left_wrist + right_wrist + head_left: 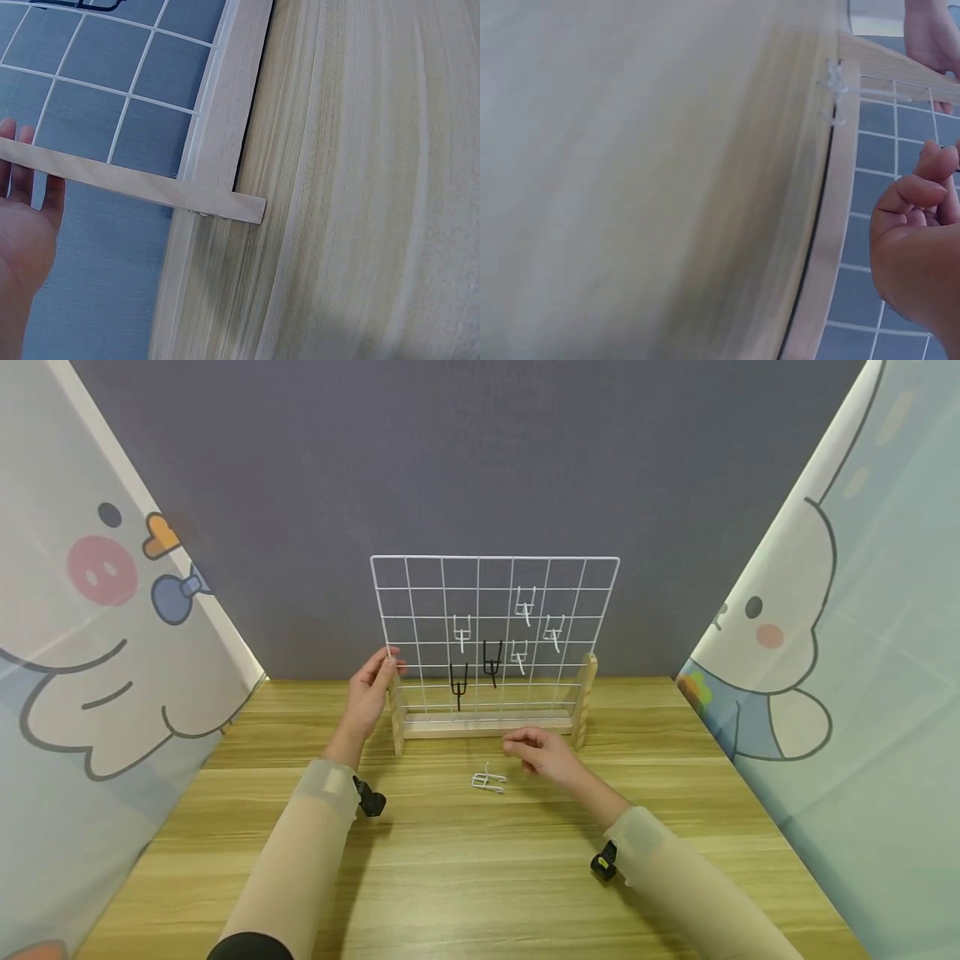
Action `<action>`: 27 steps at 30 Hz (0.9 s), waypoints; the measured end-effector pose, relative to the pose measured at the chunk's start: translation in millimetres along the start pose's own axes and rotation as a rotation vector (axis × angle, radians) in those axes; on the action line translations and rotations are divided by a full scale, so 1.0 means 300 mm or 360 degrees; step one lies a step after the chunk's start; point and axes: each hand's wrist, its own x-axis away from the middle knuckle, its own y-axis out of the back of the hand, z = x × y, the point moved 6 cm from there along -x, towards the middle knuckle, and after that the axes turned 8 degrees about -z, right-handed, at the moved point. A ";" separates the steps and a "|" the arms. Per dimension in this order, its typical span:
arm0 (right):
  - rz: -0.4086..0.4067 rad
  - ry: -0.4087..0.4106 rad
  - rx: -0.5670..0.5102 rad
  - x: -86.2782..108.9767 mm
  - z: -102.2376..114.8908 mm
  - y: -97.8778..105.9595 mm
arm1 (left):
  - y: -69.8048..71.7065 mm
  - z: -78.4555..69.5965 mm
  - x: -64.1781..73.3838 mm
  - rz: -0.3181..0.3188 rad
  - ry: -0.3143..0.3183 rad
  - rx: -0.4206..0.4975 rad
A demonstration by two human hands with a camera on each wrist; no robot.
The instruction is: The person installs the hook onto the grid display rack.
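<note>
A white wire grid [495, 557] stands upright in a wooden frame with a low base bar [487, 727]. My left hand [367, 690] grips the frame's left wooden post [397, 714], with fingers reaching past it. Loosely curled, my right hand [546, 753] is in front of the base bar, with nothing visible between thumb and fingers. Just left of it, a white double-prong hook [487, 782] lies on the table. Several white hooks hang on the grid, including an upper one [525, 608]. Two black hooks, one lower left [459, 690] and one near the middle [492, 663], hang there too.
The wood-grain table [480, 877] runs back to a dark grey panel [480, 460] behind the grid. Cartoon-printed curtains flank it at left [112, 693] and right [862, 693]. The frame's right post [586, 693] stands beyond my right hand.
</note>
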 end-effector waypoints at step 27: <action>0.0187 -0.0035 0.0252 0.027 -0.069 0.072 | 0.000 -0.001 -0.001 -0.0005 -0.0020 -0.0039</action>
